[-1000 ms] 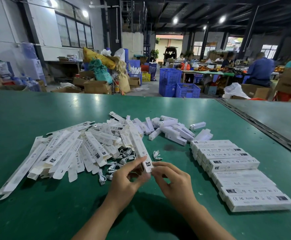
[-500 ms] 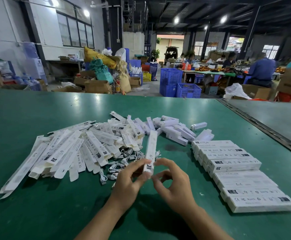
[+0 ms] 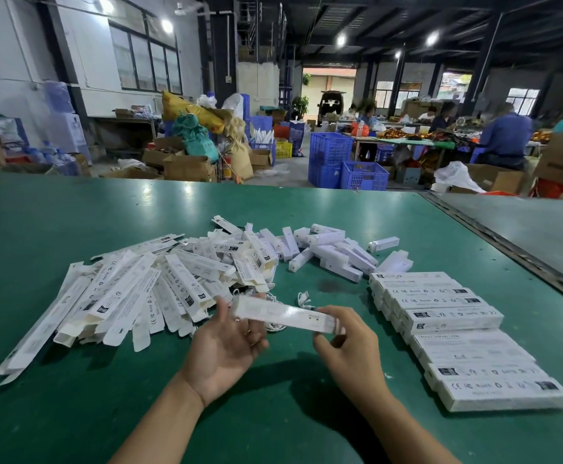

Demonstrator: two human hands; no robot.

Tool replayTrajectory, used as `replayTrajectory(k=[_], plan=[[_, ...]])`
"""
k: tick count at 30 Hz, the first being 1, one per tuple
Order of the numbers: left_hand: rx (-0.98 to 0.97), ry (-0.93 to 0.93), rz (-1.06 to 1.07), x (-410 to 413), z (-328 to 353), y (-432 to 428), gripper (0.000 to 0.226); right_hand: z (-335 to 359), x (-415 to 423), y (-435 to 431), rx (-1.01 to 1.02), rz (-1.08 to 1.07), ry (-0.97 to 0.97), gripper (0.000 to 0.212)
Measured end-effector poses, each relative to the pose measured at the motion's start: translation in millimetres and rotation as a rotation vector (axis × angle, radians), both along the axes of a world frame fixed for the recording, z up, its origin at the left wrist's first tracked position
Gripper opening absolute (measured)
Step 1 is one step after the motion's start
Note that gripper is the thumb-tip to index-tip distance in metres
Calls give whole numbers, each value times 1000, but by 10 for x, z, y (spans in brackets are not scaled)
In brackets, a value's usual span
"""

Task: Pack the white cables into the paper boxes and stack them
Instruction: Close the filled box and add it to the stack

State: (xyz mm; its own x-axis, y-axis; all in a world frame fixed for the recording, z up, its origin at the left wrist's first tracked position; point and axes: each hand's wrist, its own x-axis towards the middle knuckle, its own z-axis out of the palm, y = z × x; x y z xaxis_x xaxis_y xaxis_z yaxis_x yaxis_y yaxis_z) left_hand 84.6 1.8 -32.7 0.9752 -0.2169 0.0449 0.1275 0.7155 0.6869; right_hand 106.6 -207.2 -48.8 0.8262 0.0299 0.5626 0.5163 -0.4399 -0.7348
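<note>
I hold one long white paper box (image 3: 283, 315) level above the green table (image 3: 273, 413). My left hand (image 3: 226, 346) is palm up under its left end, thumb beside the end and fingers curled beneath. My right hand (image 3: 343, 339) pinches its right end. Just behind the box lie loose white cables (image 3: 303, 298). A heap of flat unfolded boxes (image 3: 123, 296) spreads to the left. Packed boxes (image 3: 440, 316) are stacked in a row on the right.
Several small white inner boxes (image 3: 333, 252) lie scattered behind the cables. A metal rail (image 3: 507, 249) marks the table's right edge. Beyond the table are blue crates (image 3: 343, 165), cardboard boxes and seated people working.
The box has swung from standing on end between my fingertips to lying level. My left hand turned palm up and my right hand moved out to the box's right end.
</note>
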Motion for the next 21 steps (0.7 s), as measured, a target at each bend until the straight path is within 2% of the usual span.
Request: replayTrajectory(k=[1,3,5,7,9,10,12,14,17,21], plan=[[29,-49,1,2,-9,7,71,2,-10,12,4,35,11,41],[177,-134,40,-15,-37,-19,79,14,-37,47,-35,90,44,28],[342,-134,98,-30,-65,-120,69,21,-69,80,-72,175,86,23],[418,-69,209,-37,-74,-240,51,31,-88,89,-94,273,125,23],[390,5,325,-30,-70,-310,39,27,-70,87,-66,261,159,33],[355,26,376,-21,-63,-316,35,11,-28,86,-30,189,164,34],[319,55,488,6,-48,-288,28,-44,106,77,-14,-38,141,19],[302,77,602,27,-41,-241,20,-95,270,63,-104,-193,181,13],[262,99,708,58,-36,-207,13,-187,548,21,-312,-210,294,26],[207,114,721,76,-35,-216,22,-207,866,15,-478,-182,287,45]])
